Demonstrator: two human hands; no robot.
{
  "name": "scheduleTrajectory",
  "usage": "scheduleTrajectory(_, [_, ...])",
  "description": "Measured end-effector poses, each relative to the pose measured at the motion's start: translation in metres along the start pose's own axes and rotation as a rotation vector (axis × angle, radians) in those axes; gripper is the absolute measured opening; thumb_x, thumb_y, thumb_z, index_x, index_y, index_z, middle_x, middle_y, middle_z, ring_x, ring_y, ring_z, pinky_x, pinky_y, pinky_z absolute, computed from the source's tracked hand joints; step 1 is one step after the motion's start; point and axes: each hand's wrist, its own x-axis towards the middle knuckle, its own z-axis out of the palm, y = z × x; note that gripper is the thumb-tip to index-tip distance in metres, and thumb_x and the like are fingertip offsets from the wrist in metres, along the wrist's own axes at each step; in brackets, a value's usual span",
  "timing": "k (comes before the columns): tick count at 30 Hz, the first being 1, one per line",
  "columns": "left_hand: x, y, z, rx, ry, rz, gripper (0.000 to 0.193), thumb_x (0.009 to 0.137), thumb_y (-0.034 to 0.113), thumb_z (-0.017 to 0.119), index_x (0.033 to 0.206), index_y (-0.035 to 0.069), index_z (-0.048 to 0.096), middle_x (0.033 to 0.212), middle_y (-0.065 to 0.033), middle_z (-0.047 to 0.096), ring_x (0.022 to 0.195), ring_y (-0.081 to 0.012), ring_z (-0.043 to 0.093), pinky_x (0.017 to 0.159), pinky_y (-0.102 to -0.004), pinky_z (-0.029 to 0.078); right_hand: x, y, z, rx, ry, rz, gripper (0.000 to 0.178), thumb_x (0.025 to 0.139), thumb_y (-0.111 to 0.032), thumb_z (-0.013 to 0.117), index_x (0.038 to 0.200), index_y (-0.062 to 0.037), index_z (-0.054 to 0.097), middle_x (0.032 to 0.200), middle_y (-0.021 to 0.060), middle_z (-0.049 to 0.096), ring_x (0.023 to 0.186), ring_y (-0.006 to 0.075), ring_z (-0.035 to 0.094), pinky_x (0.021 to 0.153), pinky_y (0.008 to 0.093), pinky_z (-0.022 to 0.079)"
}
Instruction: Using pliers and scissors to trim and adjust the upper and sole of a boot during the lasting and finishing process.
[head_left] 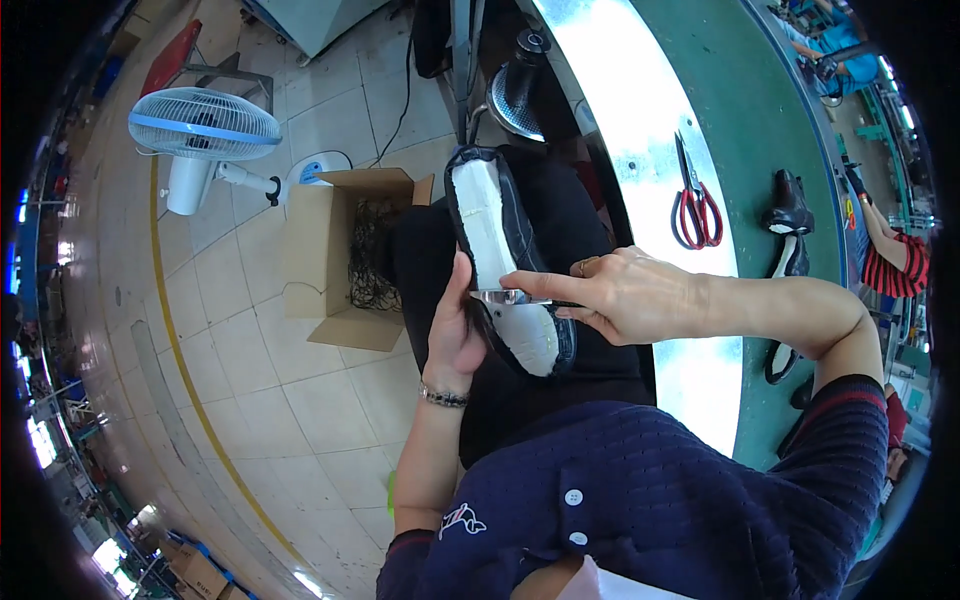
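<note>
A black shoe upper on a last (517, 215) lies bottom up across my lap, its white underside facing me. My left hand (455, 335) is closed on its left edge, thumb along the side and the other fingers hidden beneath. In my right hand (640, 295) is a slim, shiny metal hand tool (500, 296), gripped with the index finger stretched along it. The tool lies crosswise over the white underside, touching it or just above; I cannot tell which. Its exact kind is partly hidden by my fingers.
Red-handled scissors (697, 210) rest on the shiny metal strip (640, 130) to my right. Black shoes (788, 215) stand on the green bench (740, 120) beyond. At left are an open cardboard box (320, 235) of dark tangled scraps and a fan (205, 125). A person (900, 262) sits across the bench.
</note>
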Motion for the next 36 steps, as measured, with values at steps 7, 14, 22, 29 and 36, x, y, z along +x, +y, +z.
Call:
scheduleTrajectory(7, [0.004,0.0,0.022,0.158,0.178,0.064,0.06,0.092,0.033,0.061,0.144,0.015,0.038,0.127,-0.0042,0.054,0.112,-0.0153,0.054,0.096,-0.0328,0.045,-0.007,-0.012,0.009,0.06,0.124,0.04,0.066,0.092,-0.012,0.06,0.149,-0.0176,0.025,0.072,0.0171,0.064,0.052,0.0299,0.064,0.048,0.0391,0.052])
scheduleTrajectory(14, [0.001,0.004,0.021,0.362,0.123,0.134,0.064,0.093,0.028,0.059,0.149,0.013,0.031,0.129,-0.0046,0.051,0.113,-0.0139,0.052,0.099,-0.0314,0.042,0.018,-0.042,-0.079,-0.226,0.149,-0.233,0.055,0.094,-0.019,0.058,0.145,-0.0123,0.037,0.069,0.0208,0.062,0.057,0.0341,0.063,0.057,0.045,0.049])
scheduleTrajectory(22, [0.001,0.006,0.022,0.442,0.102,0.149,0.075,0.092,0.027,0.061,0.154,0.014,0.019,0.135,-0.0042,0.047,0.12,-0.0134,0.047,0.103,-0.0294,0.037,0.061,0.009,-0.085,-0.722,0.062,-0.074,0.059,0.099,-0.029,0.051,0.151,-0.0258,0.024,0.059,0.0132,0.055,0.049,0.0247,0.057,0.05,0.0349,0.047])
scheduleTrajectory(29, [-0.001,0.008,0.019,0.478,0.079,0.133,0.081,0.091,0.031,0.063,0.154,0.015,0.016,0.136,-0.0061,0.048,0.12,-0.0146,0.048,0.103,-0.0302,0.037,0.056,0.012,-0.053,-0.407,0.136,-0.051,0.06,0.1,-0.028,0.049,0.151,-0.0263,0.019,0.056,0.0124,0.054,0.042,0.0226,0.055,0.044,0.0348,0.045])
scheduleTrajectory(36, [-0.005,0.013,0.015,0.439,0.042,0.039,0.088,0.088,0.029,0.068,0.155,0.017,0.013,0.134,-0.0068,0.049,0.119,-0.0138,0.049,0.102,-0.0304,0.038,0.04,0.017,-0.034,-0.346,0.239,-0.113,0.061,0.096,-0.023,0.055,0.15,-0.0215,0.026,0.057,0.0118,0.057,0.048,0.0266,0.059,0.048,0.0372,0.048])
